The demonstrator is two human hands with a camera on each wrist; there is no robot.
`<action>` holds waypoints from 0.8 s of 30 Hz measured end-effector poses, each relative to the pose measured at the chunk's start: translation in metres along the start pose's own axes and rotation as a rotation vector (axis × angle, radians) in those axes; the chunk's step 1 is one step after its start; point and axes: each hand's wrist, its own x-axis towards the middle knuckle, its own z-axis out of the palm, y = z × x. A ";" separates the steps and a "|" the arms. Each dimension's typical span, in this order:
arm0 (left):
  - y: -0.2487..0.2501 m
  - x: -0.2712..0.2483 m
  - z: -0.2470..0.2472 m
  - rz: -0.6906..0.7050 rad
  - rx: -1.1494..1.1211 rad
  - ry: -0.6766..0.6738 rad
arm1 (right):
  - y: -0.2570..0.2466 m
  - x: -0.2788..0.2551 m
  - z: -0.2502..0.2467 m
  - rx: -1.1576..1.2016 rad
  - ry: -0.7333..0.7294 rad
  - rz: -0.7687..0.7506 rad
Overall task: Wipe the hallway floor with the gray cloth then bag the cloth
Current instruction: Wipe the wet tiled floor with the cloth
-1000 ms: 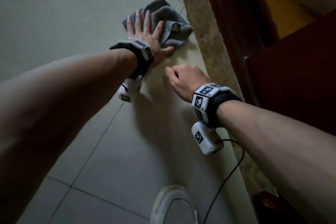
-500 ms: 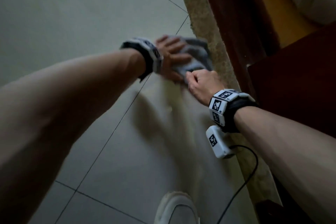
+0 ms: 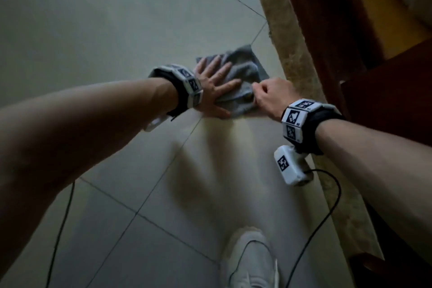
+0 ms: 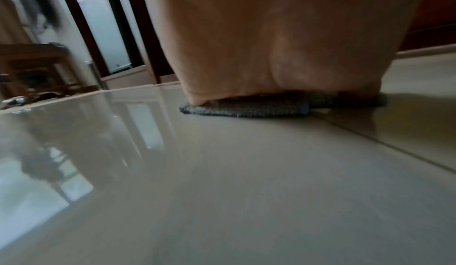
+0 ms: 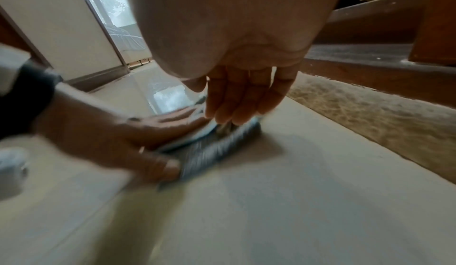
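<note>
The gray cloth (image 3: 245, 70) lies crumpled on the pale tiled floor (image 3: 105, 30), close to a stone strip. My left hand (image 3: 217, 86) lies flat on it with fingers spread, and its palm (image 4: 271, 54) presses the cloth (image 4: 241, 110) down. My right hand (image 3: 268, 96) is at the cloth's near right edge. Its fingers (image 5: 237, 101) hang together with their tips touching a fold of the cloth (image 5: 222, 148), the thumb held apart above. The left hand (image 5: 118, 136) is blurred there.
A speckled stone strip (image 3: 289, 58) runs along the right, with dark wood (image 3: 327, 37) beyond it. My white shoe (image 3: 252, 262) stands on the tiles near the bottom. Black cables (image 3: 327, 213) trail from both wrist cameras.
The left hand has slid the cloth nearer and toward the stone strip. The right hand has moved from the bare floor up to the cloth's edge.
</note>
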 end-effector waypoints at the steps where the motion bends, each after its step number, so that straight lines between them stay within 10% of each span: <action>1: 0.005 -0.019 0.010 0.077 -0.001 0.013 | -0.007 0.002 -0.002 -0.008 0.005 -0.013; 11: 0.005 -0.196 0.082 0.271 0.043 0.030 | -0.134 -0.013 0.016 -0.212 -0.143 -0.341; 24: -0.120 -0.329 0.104 -0.662 -0.185 -0.151 | -0.231 0.003 0.061 -0.236 -0.260 -0.505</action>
